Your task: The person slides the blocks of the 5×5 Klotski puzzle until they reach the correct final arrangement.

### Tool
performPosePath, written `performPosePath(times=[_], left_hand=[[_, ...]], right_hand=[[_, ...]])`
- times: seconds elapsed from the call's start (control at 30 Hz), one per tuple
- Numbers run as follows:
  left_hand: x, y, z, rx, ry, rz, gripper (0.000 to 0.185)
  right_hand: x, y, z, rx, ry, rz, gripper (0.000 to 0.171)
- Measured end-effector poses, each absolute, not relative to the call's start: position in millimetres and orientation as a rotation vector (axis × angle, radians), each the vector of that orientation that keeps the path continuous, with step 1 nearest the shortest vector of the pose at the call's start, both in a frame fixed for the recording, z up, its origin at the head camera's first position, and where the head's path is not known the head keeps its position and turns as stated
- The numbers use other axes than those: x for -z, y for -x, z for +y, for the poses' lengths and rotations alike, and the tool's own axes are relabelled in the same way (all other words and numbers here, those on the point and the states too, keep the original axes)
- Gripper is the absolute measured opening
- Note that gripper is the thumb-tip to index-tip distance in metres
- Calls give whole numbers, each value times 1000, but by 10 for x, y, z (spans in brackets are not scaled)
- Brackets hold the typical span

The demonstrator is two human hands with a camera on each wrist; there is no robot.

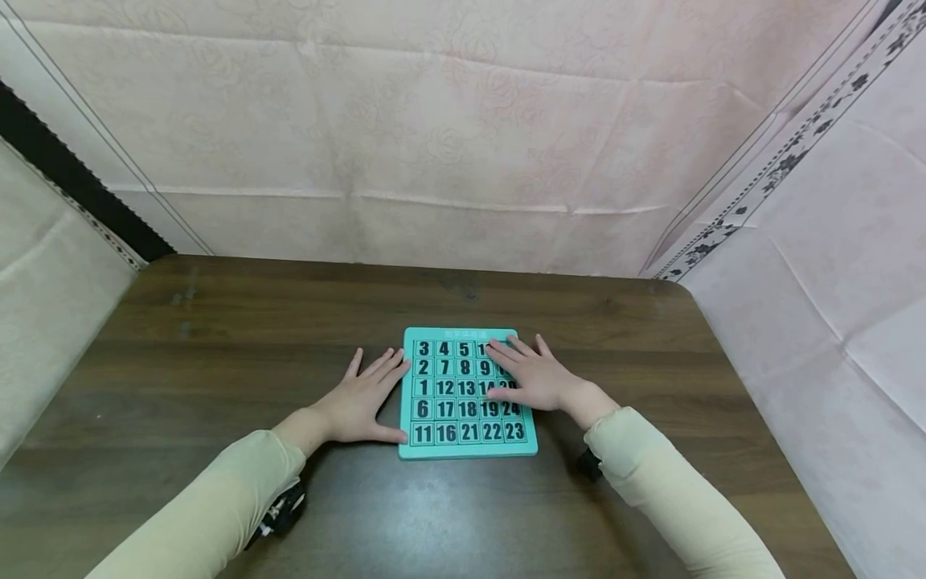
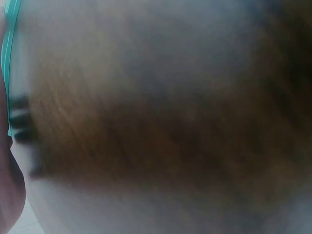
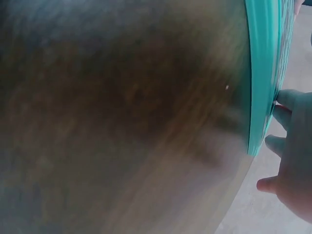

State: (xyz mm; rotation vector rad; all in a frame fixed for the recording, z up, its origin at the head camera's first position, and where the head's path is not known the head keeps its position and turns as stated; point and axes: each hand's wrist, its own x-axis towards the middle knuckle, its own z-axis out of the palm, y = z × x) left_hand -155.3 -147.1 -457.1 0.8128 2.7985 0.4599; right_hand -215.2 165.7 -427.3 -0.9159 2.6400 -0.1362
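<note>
A person sits at a brown wooden table [image 1: 217, 338]. Pale cloth hangs all around it.

On the left side, the left hand [image 1: 362, 402] lies flat on the table. Its fingers are straight and a little spread. They point up toward the far side of the table. The thumb and the fingertips touch the left edge of a green number puzzle [image 1: 466, 438]. The hand holds nothing. It just rests there, beside the puzzle.

The number puzzle sits in the middle of the table, close to the person. It is a flat green square with small tiles in it. The tiles have black numbers, like 3, 4, 5 on top and 11, 16, 21, 22, 23 along the bottom.

On the right, the right hand [image 1: 535, 376] lies on top of the puzzle. It covers the tiles on the right side. Its fingers are straight and spread out. The fingertips press on the tiles near the top right corner. It grips nothing.

Both sleeves are light yellow.

The wrist views are blurry. They show brown wood and a bit of green edge.
</note>
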Motion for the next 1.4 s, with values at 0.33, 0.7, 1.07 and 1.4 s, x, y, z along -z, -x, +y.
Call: performPosePath(times=[0.33, 0.7, 1.07, 1.4], left_hand=[[4609, 1564, -1477, -456, -813, 2800, 112], [4599, 1564, -1480, -457, -819, 2796, 111], [4589, 1554, -1475, -459, -824, 2801, 110], [4605, 1566, -1486, -439, -817, 2800, 113]], right_hand=[[4256, 2145, 1704, 167, 923, 2644, 81], [4253, 2144, 1836, 200, 913, 2683, 78], [4242, 2129, 1880, 179, 912, 2707, 78], [4195, 2135, 1792, 154, 950, 2710, 81]])
